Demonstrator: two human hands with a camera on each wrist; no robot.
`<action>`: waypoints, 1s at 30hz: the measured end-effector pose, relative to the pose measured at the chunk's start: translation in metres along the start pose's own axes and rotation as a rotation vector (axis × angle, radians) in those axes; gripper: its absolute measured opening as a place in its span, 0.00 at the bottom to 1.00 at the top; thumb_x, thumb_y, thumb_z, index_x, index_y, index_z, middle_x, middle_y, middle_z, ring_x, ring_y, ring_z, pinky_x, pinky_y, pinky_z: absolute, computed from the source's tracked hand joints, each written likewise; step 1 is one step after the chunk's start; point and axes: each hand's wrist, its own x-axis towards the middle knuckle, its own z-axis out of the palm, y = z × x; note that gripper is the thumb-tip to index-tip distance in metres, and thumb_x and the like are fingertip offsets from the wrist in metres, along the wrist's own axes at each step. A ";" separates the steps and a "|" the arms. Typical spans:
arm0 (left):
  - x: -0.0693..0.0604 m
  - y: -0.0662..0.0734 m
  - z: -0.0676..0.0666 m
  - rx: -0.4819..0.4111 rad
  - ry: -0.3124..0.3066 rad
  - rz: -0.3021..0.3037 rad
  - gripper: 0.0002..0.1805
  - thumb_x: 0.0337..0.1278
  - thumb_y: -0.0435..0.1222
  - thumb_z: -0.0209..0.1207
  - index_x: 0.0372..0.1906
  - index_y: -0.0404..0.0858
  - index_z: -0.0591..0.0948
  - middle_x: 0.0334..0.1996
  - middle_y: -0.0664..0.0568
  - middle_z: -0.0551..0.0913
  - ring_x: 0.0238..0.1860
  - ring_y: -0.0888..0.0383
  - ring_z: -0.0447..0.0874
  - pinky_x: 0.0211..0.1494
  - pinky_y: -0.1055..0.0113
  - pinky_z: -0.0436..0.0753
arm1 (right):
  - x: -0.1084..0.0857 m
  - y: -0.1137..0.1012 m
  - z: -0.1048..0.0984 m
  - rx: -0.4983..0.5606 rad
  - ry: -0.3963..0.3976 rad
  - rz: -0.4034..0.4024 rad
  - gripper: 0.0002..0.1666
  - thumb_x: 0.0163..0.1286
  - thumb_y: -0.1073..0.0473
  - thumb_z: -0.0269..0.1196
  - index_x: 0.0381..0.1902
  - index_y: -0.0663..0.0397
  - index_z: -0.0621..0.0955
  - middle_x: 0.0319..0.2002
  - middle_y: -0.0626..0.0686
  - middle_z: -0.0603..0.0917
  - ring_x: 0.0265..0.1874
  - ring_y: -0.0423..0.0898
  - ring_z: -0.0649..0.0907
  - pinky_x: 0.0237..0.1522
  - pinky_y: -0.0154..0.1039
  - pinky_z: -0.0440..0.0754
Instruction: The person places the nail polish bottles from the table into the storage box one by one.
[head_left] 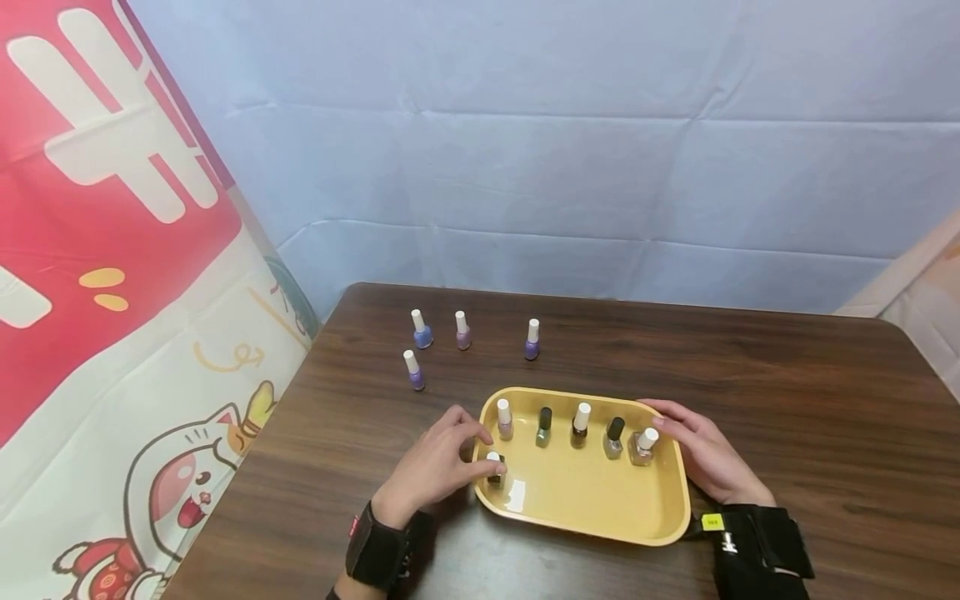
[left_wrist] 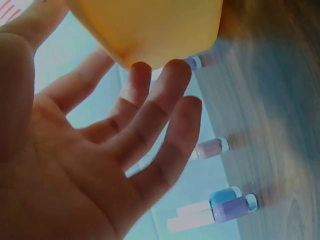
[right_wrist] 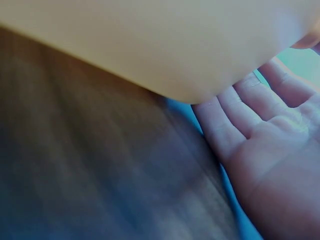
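Head view: a yellow tray (head_left: 570,500) sits on the brown table (head_left: 810,383). Inside its far side, from ten round to two o'clock, stand a lilac bottle (head_left: 506,427), a green bottle (head_left: 543,433), a dark brown bottle (head_left: 578,435), a grey bottle (head_left: 613,446) and a squarish pinkish bottle (head_left: 641,453). A white-capped dark bottle (head_left: 493,457) is in the tray at nine o'clock, by the thumb of the left hand (head_left: 435,462). That hand's grip is loose and parted — thumb across the bottle, forefinger apart at the rim; whether the thumb presses the bottle I cannot tell. At three o'clock the right hand (head_left: 705,458) has its grip round the tray's end, thumb over the rim. Beyond the tray, toward ten and eleven o'clock, are a blue bottle (head_left: 423,336), a mauve bottle (head_left: 463,337), a violet bottle (head_left: 532,345) and a second violet bottle (head_left: 416,379).

Left wrist view: the tray's outer wall fills twelve o'clock, the fingers slightly bent below it.

Right wrist view: the tray spans twelve o'clock — fingers against its outside from four o'clock
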 end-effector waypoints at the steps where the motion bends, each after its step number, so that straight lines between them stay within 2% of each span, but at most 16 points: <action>1: 0.000 0.000 -0.001 -0.003 0.012 -0.006 0.23 0.47 0.59 0.66 0.41 0.47 0.84 0.38 0.57 0.72 0.32 0.64 0.68 0.34 0.72 0.70 | 0.000 0.000 0.000 0.003 0.000 0.000 0.21 0.78 0.61 0.46 0.65 0.55 0.71 0.55 0.40 0.80 0.53 0.35 0.81 0.49 0.35 0.82; 7: 0.002 0.000 -0.007 0.001 0.116 -0.033 0.26 0.51 0.60 0.62 0.46 0.45 0.83 0.39 0.54 0.77 0.33 0.61 0.72 0.34 0.72 0.71 | 0.000 0.001 -0.002 0.012 -0.004 0.002 0.21 0.78 0.61 0.45 0.65 0.53 0.72 0.55 0.40 0.80 0.53 0.35 0.81 0.49 0.35 0.81; 13: 0.003 -0.005 -0.018 -0.043 0.266 -0.092 0.16 0.55 0.50 0.65 0.42 0.44 0.84 0.38 0.51 0.81 0.33 0.58 0.77 0.35 0.70 0.75 | 0.000 0.001 -0.002 0.006 -0.002 0.006 0.21 0.78 0.60 0.46 0.65 0.52 0.71 0.55 0.40 0.80 0.53 0.35 0.81 0.49 0.35 0.81; 16: 0.005 -0.016 -0.026 -0.106 0.325 -0.113 0.11 0.54 0.46 0.66 0.40 0.45 0.84 0.37 0.53 0.82 0.33 0.61 0.79 0.37 0.69 0.77 | 0.000 0.001 -0.001 0.011 0.001 0.010 0.21 0.78 0.60 0.46 0.64 0.53 0.71 0.55 0.40 0.80 0.53 0.35 0.81 0.49 0.35 0.81; 20: 0.007 -0.035 -0.042 -0.267 0.401 -0.147 0.09 0.53 0.42 0.67 0.39 0.44 0.84 0.37 0.54 0.84 0.33 0.61 0.82 0.40 0.69 0.80 | 0.000 0.000 -0.001 0.022 0.000 0.011 0.20 0.77 0.60 0.46 0.64 0.52 0.72 0.54 0.40 0.80 0.53 0.35 0.81 0.49 0.35 0.81; 23: 0.010 -0.048 -0.055 -0.380 0.463 -0.169 0.10 0.54 0.39 0.67 0.40 0.41 0.84 0.38 0.49 0.86 0.34 0.58 0.83 0.41 0.69 0.80 | 0.000 0.000 0.000 0.024 0.003 0.012 0.20 0.77 0.60 0.46 0.63 0.52 0.72 0.54 0.40 0.81 0.53 0.35 0.81 0.49 0.35 0.81; 26: 0.014 -0.059 -0.063 -0.427 0.516 -0.193 0.11 0.55 0.38 0.66 0.41 0.38 0.84 0.40 0.46 0.87 0.36 0.58 0.83 0.43 0.70 0.79 | 0.000 0.000 0.000 0.017 0.006 0.012 0.20 0.77 0.60 0.46 0.63 0.52 0.72 0.54 0.40 0.80 0.53 0.35 0.81 0.49 0.35 0.81; 30: 0.019 -0.069 -0.068 -0.438 0.557 -0.237 0.14 0.57 0.38 0.64 0.45 0.35 0.83 0.45 0.43 0.85 0.42 0.57 0.82 0.47 0.71 0.78 | 0.000 0.001 0.000 0.007 0.012 0.011 0.20 0.77 0.60 0.46 0.63 0.52 0.72 0.54 0.39 0.80 0.53 0.35 0.81 0.49 0.34 0.81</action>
